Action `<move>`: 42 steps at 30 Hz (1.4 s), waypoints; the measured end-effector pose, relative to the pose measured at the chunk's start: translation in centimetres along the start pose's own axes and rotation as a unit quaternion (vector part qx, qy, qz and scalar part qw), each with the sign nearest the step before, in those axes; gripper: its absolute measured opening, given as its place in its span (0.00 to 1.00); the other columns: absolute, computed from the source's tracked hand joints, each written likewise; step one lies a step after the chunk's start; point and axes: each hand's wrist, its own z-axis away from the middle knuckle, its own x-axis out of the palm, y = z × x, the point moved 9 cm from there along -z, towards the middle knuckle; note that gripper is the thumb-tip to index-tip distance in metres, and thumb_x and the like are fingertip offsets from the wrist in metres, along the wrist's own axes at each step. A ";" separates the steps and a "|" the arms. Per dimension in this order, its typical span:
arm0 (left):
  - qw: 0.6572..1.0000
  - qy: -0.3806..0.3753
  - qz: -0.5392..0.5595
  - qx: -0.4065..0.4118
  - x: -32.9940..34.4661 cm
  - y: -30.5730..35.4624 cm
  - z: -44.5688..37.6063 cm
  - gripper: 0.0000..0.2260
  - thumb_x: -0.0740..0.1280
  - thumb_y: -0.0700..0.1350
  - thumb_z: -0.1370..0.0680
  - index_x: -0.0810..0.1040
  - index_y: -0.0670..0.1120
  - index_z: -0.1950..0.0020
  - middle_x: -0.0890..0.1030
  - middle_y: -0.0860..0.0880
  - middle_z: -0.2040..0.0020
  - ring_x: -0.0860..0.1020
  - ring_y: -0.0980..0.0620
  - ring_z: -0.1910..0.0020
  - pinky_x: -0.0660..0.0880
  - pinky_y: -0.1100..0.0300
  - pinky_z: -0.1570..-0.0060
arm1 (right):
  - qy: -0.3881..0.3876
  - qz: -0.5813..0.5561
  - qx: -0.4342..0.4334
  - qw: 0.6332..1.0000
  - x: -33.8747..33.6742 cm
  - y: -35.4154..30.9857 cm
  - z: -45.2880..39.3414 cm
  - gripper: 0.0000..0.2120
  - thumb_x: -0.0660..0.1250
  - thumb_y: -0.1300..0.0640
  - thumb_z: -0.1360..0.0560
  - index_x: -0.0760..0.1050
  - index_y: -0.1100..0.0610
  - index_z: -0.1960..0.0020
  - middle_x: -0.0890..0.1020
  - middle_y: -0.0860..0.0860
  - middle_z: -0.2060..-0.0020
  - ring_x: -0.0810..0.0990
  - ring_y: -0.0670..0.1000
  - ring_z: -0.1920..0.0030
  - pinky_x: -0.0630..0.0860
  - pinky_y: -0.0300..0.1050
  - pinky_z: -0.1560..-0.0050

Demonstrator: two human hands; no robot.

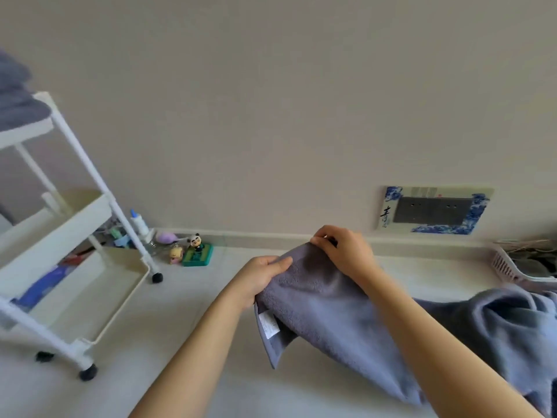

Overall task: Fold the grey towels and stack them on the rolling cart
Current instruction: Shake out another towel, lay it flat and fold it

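A grey towel [325, 303] hangs in the air in front of me, a white label showing near its lower left corner. My left hand [259, 276] grips its left edge with the thumb on top. My right hand [343, 248] pinches the top edge a little further right. The towel trails down to the right into a rumpled grey heap [509, 321]. At the far left stands the white rolling cart [78, 224], with folded grey towels [15, 101] stacked on its top shelf.
A pink laundry basket [509, 267] sits at the right edge by the wall. Small toys, a panda figure [197, 242] and a bottle [138, 221] lie on the floor behind the cart. A wall socket with a blue-patterned frame [434, 211] is low on the wall.
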 end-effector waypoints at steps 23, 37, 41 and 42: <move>0.853 0.415 -0.287 -0.136 -23.8 -17.1 6.3 0.14 0.62 0.43 0.23 0.76 0.50 0.39 0.74 0.46 0.39 0.72 0.43 0.39 0.67 0.49 0.40 | -0.325 0.109 0.007 0.939 30.2 -1.9 3.5 0.23 0.65 0.47 0.25 0.68 0.49 0.31 0.70 0.53 0.33 0.65 0.56 0.32 0.61 0.49 0.33; 0.894 -0.047 -0.445 -0.009 -13.9 -20.0 -4.5 0.20 0.71 0.48 0.26 0.73 0.54 0.35 0.60 0.54 0.29 0.64 0.48 0.31 0.64 0.51 0.32 | -0.321 0.141 0.052 0.935 28.5 5.0 5.6 0.24 0.66 0.42 0.26 0.69 0.44 0.32 0.61 0.45 0.26 0.56 0.53 0.27 0.51 0.52 0.29; 0.880 -0.024 -0.474 -0.002 -14.7 -18.5 -6.0 0.09 0.69 0.49 0.25 0.72 0.48 0.50 0.65 0.52 0.40 0.74 0.50 0.47 0.72 0.53 0.46 | -0.304 0.157 0.070 0.937 27.8 5.9 5.2 0.25 0.65 0.41 0.26 0.67 0.44 0.30 0.64 0.45 0.28 0.58 0.53 0.29 0.54 0.52 0.30; 0.885 -0.001 -0.466 0.009 -15.2 -17.4 -6.2 0.09 0.69 0.49 0.25 0.72 0.47 0.51 0.66 0.51 0.42 0.74 0.49 0.49 0.73 0.53 0.48 | -0.294 0.163 0.077 0.939 27.6 6.1 4.9 0.25 0.64 0.41 0.26 0.67 0.44 0.30 0.65 0.46 0.29 0.59 0.54 0.30 0.55 0.51 0.31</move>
